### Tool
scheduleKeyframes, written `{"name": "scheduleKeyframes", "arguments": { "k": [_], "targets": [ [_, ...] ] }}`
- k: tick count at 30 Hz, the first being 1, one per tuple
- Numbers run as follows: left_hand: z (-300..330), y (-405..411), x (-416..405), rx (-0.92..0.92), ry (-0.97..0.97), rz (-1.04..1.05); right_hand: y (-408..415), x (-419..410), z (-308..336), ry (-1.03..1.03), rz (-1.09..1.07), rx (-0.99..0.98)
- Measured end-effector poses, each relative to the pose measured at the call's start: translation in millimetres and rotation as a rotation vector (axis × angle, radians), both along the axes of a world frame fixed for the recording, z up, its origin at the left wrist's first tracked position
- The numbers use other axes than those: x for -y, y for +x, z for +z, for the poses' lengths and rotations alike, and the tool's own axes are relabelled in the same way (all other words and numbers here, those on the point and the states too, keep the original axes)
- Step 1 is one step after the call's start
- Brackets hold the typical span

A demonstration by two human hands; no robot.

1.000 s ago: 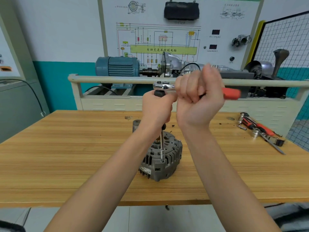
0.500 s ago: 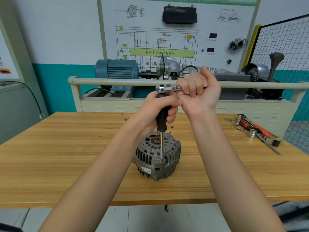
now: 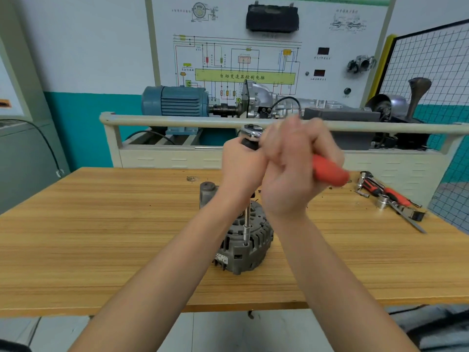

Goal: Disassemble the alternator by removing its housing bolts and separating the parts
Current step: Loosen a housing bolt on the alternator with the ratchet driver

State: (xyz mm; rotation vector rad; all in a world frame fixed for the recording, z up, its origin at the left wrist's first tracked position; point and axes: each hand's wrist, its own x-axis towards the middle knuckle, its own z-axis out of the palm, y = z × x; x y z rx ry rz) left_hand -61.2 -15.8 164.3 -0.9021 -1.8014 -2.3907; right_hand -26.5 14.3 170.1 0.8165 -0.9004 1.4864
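- On the wooden bench (image 3: 101,237), near its front edge, the alternator (image 3: 245,246) is seen standing with its vented housing face turned upward.
- Straight up from a housing bolt (image 3: 245,243) on the near rim, a slim extension bar (image 3: 247,219) is carried; its long axis is close to vertical.
- At the top of that bar, the left hand (image 3: 241,168) is wrapped around a dark grip, fingers curled closed on it, directly above the bolt.
- Just to the right, and touching the left, the right hand (image 3: 295,171) is blurred, but its fingers are seen curled around the red handle (image 3: 330,174) of the ratchet (image 3: 251,130).
- The handle is laid roughly level, pointing right and towards the person, square to the bar.
- The next swing is judged to depend on that right angle being held, so the socket is kept seated on the bolt.
- Spare tools (image 3: 390,199) are left well apart at the bench's right end.
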Motion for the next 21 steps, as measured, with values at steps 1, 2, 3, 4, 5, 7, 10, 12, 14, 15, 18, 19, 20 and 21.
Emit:
{"name": "scheduleKeyframes", "arguments": {
  "k": [1,2,3,4,5,7,10,12,14,15,18,19,20,21],
  "targets": [
    [1.8,5.3,-0.8,-0.010,0.031,0.019,0.7,5.6,-3.4,0.048,-0.110,-0.014],
    [1.3,4.1,0.1,0.000,0.040,0.010,1.4,8.2,-5.5,0.076,-0.158,-0.013],
    [-2.2,-1.8,0.7,0.001,0.016,-0.014,1.9,8.0,-6.8,0.079,-0.165,-0.003],
    [-4.6,-6.8,3.0,-0.005,0.009,-0.009,2.7,5.8,-6.0,0.071,-0.144,0.010],
    [-5.4,-10.6,6.3,-0.014,-0.018,0.006,3.3,3.1,-3.8,0.058,-0.094,0.019],
    [-4.8,-15.3,14.0,0.009,-0.043,-0.049,2.6,-4.8,3.5,0.029,0.080,0.026],
    [-3.2,-19.3,19.2,0.005,-0.071,-0.186,0.5,-22.6,13.7,-0.069,0.403,0.120],
    [-1.8,-22.8,21.0,0.002,-0.075,-0.268,-2.1,-38.0,16.2,-0.184,0.618,0.217],
    [0.6,-25.4,22.4,0.013,-0.099,-0.386,-8.4,-50.9,16.7,-0.306,0.859,0.284],
    [2.0,-25.7,22.0,0.020,-0.121,-0.458,-12.5,-55.6,16.7,-0.364,0.977,0.302],
    [4.5,-25.8,19.3,0.043,-0.171,-0.599,-24.0,-65.3,15.2,-0.500,1.165,0.320],
    [4.6,-26.5,17.7,0.060,-0.165,-0.607,-25.7,-66.6,14.8,-0.514,1.159,0.328],
    [4.6,-26.1,16.2,0.075,-0.158,-0.593,-25.8,-66.6,15.0,-0.516,1.137,0.337],
    [4.4,-25.3,14.5,0.080,-0.154,-0.558,-24.6,-65.6,15.7,-0.516,1.106,0.341]
  ]
}}
